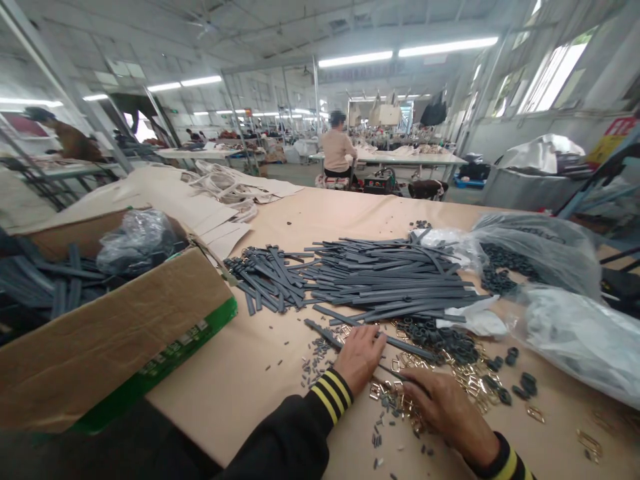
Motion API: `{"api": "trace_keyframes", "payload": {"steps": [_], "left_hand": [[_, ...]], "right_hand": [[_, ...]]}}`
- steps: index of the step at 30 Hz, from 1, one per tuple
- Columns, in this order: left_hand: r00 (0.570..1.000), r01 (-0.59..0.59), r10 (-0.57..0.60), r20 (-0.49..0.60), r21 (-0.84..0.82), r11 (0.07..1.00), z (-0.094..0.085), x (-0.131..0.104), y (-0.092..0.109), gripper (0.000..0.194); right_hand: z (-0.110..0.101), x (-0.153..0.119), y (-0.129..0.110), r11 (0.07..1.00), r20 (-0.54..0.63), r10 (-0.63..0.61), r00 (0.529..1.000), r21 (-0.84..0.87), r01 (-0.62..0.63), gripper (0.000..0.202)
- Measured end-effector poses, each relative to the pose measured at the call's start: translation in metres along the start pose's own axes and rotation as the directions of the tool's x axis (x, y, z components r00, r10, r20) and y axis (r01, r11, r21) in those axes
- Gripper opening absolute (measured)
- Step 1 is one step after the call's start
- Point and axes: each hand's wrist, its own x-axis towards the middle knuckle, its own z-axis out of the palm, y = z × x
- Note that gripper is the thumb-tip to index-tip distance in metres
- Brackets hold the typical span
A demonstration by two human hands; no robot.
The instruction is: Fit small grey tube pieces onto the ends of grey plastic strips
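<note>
A dark grey strap [323, 331] runs slantwise across the near side of the table. My left hand [361, 357] is closed over its middle, fingers bent and knuckles up. My right hand [445, 408] pinches the strap near its right end; the fingertips are partly hidden. Under and beside my right hand lie gold metal buckles [467, 381], scattered loosely. Small dark grey pieces [315, 360] are strewn left of my left hand. Just beyond the hands is a wide pile of long dark grey straps [390, 273], with dark loops [440, 339] heaped at its right.
At left stands an open cardboard box [150, 333] holding dark straps and crumpled plastic. Shorter straps with metal fittings [273, 277] lie in a heap. Clear plastic bags [575, 340] lie at right. Pale fabric sheets [165, 200] cover the far left. A person [339, 150] sits beyond.
</note>
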Motion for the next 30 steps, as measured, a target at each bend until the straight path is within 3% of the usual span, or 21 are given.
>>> {"api": "trace_keyframes", "payload": {"steps": [7,11,14,17,19,21,24,27,30], "left_hand": [[0.999,-0.038,0.035,0.035,0.067,0.997,0.006,0.024,-0.007,0.015],[0.999,-0.036,0.033,0.029,0.081,0.996,0.005,0.028,-0.012,0.014],[1.000,-0.003,0.004,-0.012,0.077,0.997,-0.014,0.032,-0.010,0.018],[0.995,-0.002,0.006,-0.095,0.048,0.999,-0.047,0.039,0.004,0.021],[0.974,-0.074,0.066,-0.218,-0.028,0.997,-0.070,0.045,0.019,0.020],[0.919,-0.168,0.110,-0.379,-0.123,0.978,-0.088,0.049,0.035,0.021],[0.827,-0.250,0.077,-0.557,-0.243,0.937,-0.102,0.053,0.055,0.019],[0.778,-0.318,0.045,-0.627,-0.331,0.889,-0.109,0.054,0.067,0.016],[0.773,-0.336,-0.016,-0.634,-0.431,0.837,-0.116,0.054,0.074,0.018]], "right_hand": [[-0.002,0.002,0.006,0.962,-0.077,0.177,0.981,0.225,-0.156,0.022],[0.000,0.002,0.018,0.759,-0.004,0.382,0.924,0.573,-0.311,0.032],[0.000,0.004,0.021,0.647,0.021,0.403,0.915,0.700,-0.302,0.036],[-0.010,0.008,0.010,0.752,-0.028,0.306,0.951,0.620,-0.224,0.040],[-0.022,0.011,-0.006,0.865,-0.175,0.195,0.965,0.495,-0.085,0.043],[-0.037,0.013,-0.027,0.944,-0.420,0.074,0.904,0.323,0.073,0.043],[-0.061,0.013,-0.055,0.961,-0.680,-0.098,0.726,0.125,0.248,0.038],[-0.077,0.009,-0.072,0.923,-0.745,-0.213,0.633,0.059,0.380,0.036],[-0.089,0.004,-0.081,0.906,-0.689,-0.331,0.645,-0.040,0.422,0.039]]}}
